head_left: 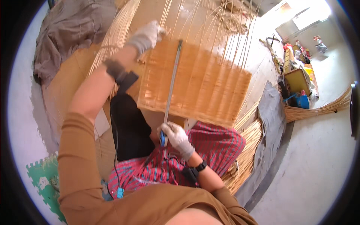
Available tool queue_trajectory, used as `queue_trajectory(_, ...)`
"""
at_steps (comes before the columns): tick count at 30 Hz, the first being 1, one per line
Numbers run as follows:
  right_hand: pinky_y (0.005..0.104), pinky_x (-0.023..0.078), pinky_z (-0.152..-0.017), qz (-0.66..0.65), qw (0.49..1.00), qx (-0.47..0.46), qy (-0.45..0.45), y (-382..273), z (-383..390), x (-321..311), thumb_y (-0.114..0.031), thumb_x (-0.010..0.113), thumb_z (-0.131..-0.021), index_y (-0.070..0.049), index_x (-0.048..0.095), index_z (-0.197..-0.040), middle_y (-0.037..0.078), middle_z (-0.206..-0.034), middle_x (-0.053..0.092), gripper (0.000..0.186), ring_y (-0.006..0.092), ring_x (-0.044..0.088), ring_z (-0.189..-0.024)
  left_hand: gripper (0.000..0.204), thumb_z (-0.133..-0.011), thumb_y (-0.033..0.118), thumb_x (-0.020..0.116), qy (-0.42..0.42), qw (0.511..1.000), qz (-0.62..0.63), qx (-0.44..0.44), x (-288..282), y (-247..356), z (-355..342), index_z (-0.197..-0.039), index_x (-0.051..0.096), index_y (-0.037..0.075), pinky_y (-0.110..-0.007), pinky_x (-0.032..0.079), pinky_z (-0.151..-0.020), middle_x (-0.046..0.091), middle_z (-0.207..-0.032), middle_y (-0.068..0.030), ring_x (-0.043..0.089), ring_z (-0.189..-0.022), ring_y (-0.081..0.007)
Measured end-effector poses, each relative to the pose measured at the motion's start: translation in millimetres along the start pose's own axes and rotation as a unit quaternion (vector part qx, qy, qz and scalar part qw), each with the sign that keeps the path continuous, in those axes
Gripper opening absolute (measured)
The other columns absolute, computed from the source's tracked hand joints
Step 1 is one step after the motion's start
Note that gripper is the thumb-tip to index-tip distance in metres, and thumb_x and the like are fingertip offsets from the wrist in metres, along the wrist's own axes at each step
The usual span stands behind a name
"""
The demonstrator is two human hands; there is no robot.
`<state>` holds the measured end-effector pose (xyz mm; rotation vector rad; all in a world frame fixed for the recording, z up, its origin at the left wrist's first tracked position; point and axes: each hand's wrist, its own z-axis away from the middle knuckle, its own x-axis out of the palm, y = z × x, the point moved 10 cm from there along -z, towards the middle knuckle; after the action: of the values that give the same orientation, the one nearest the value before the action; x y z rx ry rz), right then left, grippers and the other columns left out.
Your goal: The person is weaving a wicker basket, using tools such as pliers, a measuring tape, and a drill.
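Observation:
A flat woven panel of tan cane strips [202,80] lies tilted in front of me, with loose strands [225,41] running out from its far edge. My right hand [176,138], in a white glove, is closed round a blue tape measure [163,139] at the near edge. Its metal tape [172,84] is drawn out across the panel, its end by the far edge. At the panel's far left corner is my left hand [147,35], also gloved, with its fingers curled beside some strands. What those fingers hold, if anything, is too unclear to name.
Long cane bundles lie at the far left [116,33] and by my right knee [247,150]. A brown cloth heap [75,30] is at the left, a grey cloth [273,112] at the right. A blue container [302,101] and another cane bundle [318,111] stand further right.

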<state>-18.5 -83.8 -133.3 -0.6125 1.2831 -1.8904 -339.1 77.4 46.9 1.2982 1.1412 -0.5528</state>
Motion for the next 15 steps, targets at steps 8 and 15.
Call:
queue_trajectory(8, 0.0322, 0.053, -0.08, 0.046, 0.998, 0.039, 0.023, 19.2, -23.9, -6.3, -0.036, 0.056, -0.106, 0.0, 0.072, -0.1, 0.009, -0.087, 0.073, 0.04, 0.0161, 0.067, -0.082, 0.033, -0.097, 0.016, 0.068, 0.035, 0.998, -0.005, -0.043, -5.5, -7.6, -23.1, -0.129, 0.066, 0.01, -0.043, 0.054, -0.105, 0.063, -0.137, -0.0138, 0.064, -0.119, -0.0318)
queue_trajectory(15, 0.0325, 0.053, -0.082, 0.03, 0.999, 0.041, 0.018, 19.9, -26.0, -9.1, -0.035, 0.056, -0.106, 0.002, 0.072, -0.103, 0.009, -0.09, 0.074, 0.04, 0.0168, 0.066, -0.083, 0.029, -0.097, 0.016, 0.069, 0.028, 0.999, -0.029, -0.021, 0.9, -17.6, -35.9, -0.124, 0.069, 0.008, -0.044, 0.056, -0.097, 0.071, -0.122, -0.0152, 0.069, -0.109, -0.0326)
